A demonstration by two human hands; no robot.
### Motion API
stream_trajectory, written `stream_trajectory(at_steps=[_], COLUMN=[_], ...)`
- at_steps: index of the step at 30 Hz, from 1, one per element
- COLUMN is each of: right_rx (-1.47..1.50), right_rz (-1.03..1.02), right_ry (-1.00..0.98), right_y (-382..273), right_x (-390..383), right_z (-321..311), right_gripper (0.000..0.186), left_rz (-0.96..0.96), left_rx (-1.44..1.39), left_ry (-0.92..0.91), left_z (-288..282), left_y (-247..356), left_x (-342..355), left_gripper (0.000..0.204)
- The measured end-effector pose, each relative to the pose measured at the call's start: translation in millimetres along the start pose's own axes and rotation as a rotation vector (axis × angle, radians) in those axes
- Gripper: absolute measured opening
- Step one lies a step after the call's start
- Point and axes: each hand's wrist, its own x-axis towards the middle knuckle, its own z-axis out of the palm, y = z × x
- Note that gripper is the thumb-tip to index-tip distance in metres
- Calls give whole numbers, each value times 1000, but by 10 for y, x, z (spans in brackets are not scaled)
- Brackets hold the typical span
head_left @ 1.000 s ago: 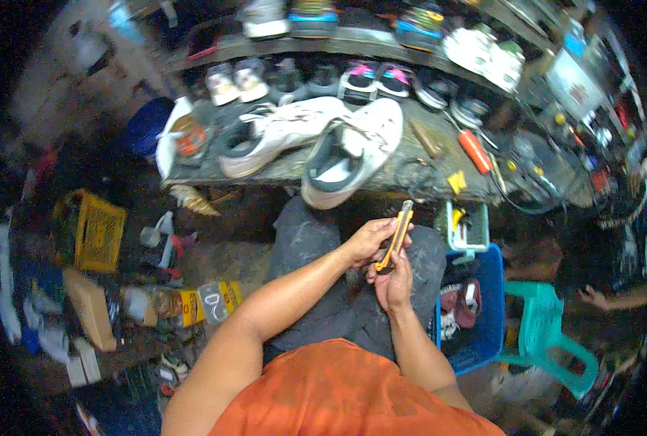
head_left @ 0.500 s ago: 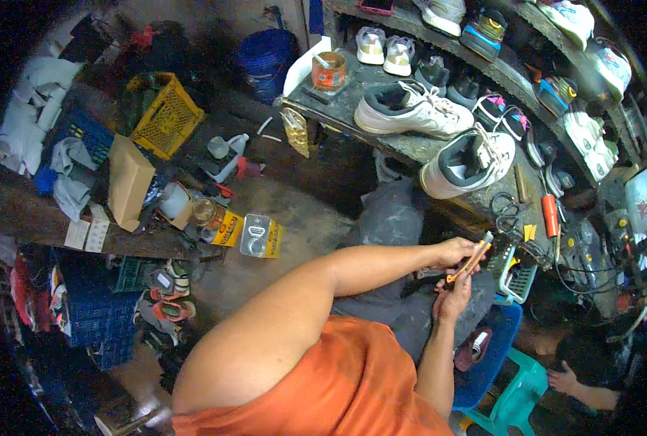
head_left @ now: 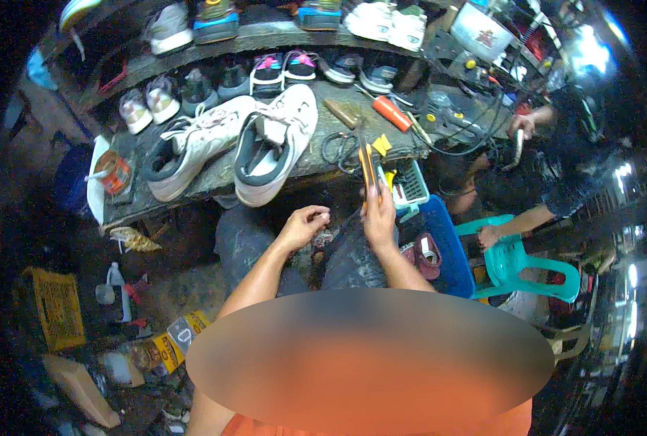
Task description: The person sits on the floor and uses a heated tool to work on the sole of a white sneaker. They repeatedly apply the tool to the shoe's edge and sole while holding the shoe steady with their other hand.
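My right hand (head_left: 379,221) is closed around a slim orange-and-dark utility knife (head_left: 369,171), which points up toward the bench edge. To its left, apart from it, my left hand (head_left: 302,229) hovers over my lap with thumb and fingertips pinched together. Whatever lies between those fingertips, if anything, is too small to make out. Two white sneakers with dark linings stand on the bench beyond my hands: the right sneaker (head_left: 276,145) is the nearer to them, and the left sneaker (head_left: 196,149) leans close beside it.
On the workbench (head_left: 214,178) lie scissors (head_left: 334,149), an orange-handled tool (head_left: 392,114) and a can (head_left: 113,172). Shoes line the shelves behind. A pale green basket (head_left: 411,182), blue bin (head_left: 447,243) and green stool (head_left: 512,254) stand right, near another person's hand (head_left: 489,236).
The view has swung to the right, so the bench now lies straight ahead. My hands, earlier together at the knife, have come apart; the knife stays in my right hand, now more upright.
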Motion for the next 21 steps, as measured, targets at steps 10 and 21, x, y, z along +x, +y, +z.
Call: stream_trajectory(at_steps=[10, 21], right_rx=[-746, -853], right_rz=[-355, -354], right_ry=[-9, -351], right_y=[-132, 69], right_x=[2160, 1635], right_z=[-23, -487], right_gripper=[39, 49], left_rz=[50, 45], left_rx=[453, 437], left_ry=[83, 63], left_z=[-35, -64], left_y=[-214, -427], left_x=[100, 361], left_gripper=[43, 40])
